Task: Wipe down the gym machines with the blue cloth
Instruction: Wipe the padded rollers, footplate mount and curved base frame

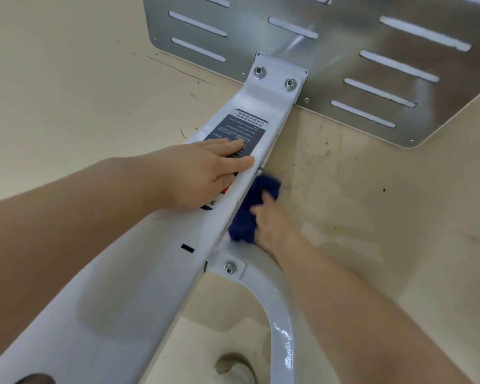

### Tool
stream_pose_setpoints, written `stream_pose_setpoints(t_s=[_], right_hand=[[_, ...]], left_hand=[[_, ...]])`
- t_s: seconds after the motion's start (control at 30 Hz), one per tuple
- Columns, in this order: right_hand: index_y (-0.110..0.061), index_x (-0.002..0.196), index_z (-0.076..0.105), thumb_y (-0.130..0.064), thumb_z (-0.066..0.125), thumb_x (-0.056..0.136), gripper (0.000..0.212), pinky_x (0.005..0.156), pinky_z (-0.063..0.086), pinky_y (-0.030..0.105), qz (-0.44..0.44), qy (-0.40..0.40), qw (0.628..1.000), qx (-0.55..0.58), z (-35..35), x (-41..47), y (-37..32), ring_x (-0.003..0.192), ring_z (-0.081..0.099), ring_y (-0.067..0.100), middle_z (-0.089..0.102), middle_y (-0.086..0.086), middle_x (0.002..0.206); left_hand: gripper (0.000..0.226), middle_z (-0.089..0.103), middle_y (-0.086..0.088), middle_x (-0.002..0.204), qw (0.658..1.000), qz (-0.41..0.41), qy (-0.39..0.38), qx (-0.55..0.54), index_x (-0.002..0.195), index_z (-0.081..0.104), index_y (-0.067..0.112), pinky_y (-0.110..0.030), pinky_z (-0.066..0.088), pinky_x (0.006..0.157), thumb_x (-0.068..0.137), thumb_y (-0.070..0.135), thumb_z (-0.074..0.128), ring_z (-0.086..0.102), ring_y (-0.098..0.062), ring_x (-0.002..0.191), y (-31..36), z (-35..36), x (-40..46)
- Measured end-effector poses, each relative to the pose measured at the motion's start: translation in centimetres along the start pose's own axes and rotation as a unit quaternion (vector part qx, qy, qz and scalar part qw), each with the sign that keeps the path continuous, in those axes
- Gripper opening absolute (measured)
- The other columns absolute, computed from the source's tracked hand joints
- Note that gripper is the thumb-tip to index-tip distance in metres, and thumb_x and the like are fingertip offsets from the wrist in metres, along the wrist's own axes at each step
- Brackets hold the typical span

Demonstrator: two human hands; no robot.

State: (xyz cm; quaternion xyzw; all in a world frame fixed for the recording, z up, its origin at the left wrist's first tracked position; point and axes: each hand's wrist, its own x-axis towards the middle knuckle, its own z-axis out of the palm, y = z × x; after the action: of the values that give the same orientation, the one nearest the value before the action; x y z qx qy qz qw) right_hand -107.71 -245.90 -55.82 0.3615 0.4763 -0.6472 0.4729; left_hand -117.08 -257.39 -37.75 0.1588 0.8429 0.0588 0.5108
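- The blue cloth (251, 209) is bunched at mid-frame, just right of centre, pressed against the right side face of the white beam (139, 286).
- My right hand (269, 220) holds the cloth against that side; the fingers are curled into the fabric, one fingertip lying on top of it. The hand is blurred, so I cannot tell finer detail.
- My left hand (203, 173) lies flat on top of the beam, fingers straight and close together, covering the lower part of the dark label (239, 131).
- The beam runs from the lower left of the frame up to a bolted bracket (276, 76) at upper centre.
- The bracket meets a slotted metal plate (344, 51) filling the upper right.
- Below the cloth, a curved white tube (280, 314) joins the beam at a bolt (229, 267) and bends down toward the bottom edge.
- A pale floor (399, 217) with dark specks lies under everything.
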Motion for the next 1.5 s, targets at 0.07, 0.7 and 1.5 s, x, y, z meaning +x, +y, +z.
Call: stream_pose_setpoints(t_s=[0.07, 0.7, 1.5], right_hand=[[-0.028, 0.146, 0.026, 0.000, 0.038, 0.090, 0.063, 0.102, 0.041, 0.048, -0.057, 0.027, 0.997, 0.046, -1.4, 1.5, -3.5, 0.126, 0.046, 0.031, 0.042, 0.007, 0.142], [-0.015, 0.094, 0.058, -0.014, 0.049, 0.068, 0.028, 0.053, 0.038, 0.026, -0.105, -0.077, 0.987, -0.090, -2.2, -26.8, -20.2, 0.075, 0.055, 0.027, 0.062, 0.014, 0.084], [-0.012, 0.091, 0.058, -0.013, 0.052, 0.092, 0.006, 0.075, 0.046, 0.028, -0.561, 0.127, 0.705, -0.415, 18.2, -76.7, -8.0, 0.079, 0.054, 0.012, 0.060, 0.000, 0.091]], left_hand=[[0.048, -0.006, 0.011, 0.157, 1.000, -0.004, -0.005, 0.015, 0.147, 0.008, 0.038, -0.017, -0.002, 0.110, 0.101, 0.030, 0.021, -0.006, -0.006, 0.144, 0.2, 0.1, 0.1], [0.057, 0.049, 0.003, 0.133, 0.971, -0.037, 0.097, -0.215, 0.141, 0.033, 0.025, -0.027, 0.039, 0.097, 0.090, 0.004, 0.044, 0.048, -0.020, 0.119, 9.5, -10.8, -10.8], [0.026, 0.061, -0.002, 0.075, 0.763, 0.012, 0.506, -0.402, 0.085, 0.060, 0.009, -0.026, 0.040, 0.062, 0.095, 0.026, 0.042, 0.051, -0.015, 0.066, 21.5, -3.0, -65.2]])
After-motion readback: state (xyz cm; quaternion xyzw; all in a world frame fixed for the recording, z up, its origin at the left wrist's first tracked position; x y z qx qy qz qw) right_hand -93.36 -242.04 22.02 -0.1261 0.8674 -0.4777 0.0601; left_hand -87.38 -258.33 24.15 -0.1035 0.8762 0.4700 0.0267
